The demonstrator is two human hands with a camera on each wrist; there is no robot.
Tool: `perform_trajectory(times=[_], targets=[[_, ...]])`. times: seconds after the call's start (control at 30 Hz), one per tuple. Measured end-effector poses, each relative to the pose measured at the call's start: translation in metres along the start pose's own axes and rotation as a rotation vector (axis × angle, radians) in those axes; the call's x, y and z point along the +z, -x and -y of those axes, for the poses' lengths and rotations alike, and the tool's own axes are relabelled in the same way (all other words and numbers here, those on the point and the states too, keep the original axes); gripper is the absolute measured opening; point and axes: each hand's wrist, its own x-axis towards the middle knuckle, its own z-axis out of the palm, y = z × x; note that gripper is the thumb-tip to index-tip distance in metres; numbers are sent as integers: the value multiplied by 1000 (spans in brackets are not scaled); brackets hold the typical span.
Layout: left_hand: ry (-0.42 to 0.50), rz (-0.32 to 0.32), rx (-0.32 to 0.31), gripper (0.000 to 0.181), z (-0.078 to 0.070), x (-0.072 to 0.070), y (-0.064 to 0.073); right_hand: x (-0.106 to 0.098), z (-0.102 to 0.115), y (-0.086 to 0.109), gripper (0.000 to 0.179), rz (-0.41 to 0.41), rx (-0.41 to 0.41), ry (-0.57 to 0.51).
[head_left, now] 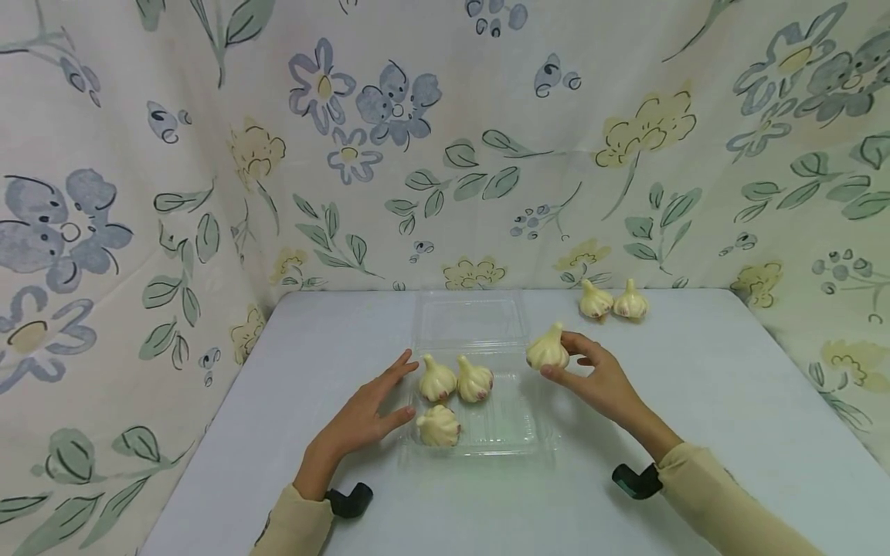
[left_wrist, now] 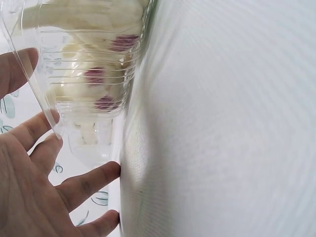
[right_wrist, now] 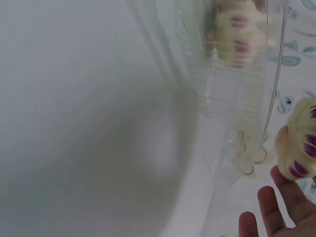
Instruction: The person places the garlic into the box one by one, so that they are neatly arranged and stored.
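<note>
My right hand pinches a garlic bulb above the right rim of a clear plastic container. In the right wrist view that bulb shows purple streaks and sits at the fingertips. Three more bulbs lie in the container's left half: two side by side at the back and one tipped over in front. My left hand is at the container's left side, fingers spread. The left wrist view has its fingertips right at the clear rim.
Two further garlic bulbs stand at the back right of the white table. The container's clear lid lies folded open behind it. A flowered cloth hangs behind and beside the table.
</note>
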Motion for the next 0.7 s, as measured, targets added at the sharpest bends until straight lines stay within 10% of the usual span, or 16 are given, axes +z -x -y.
perform_trajectory(times=[0.7], targets=[[-23, -10, 1, 70, -1, 0, 0, 23, 16, 9, 64, 44, -51, 22]])
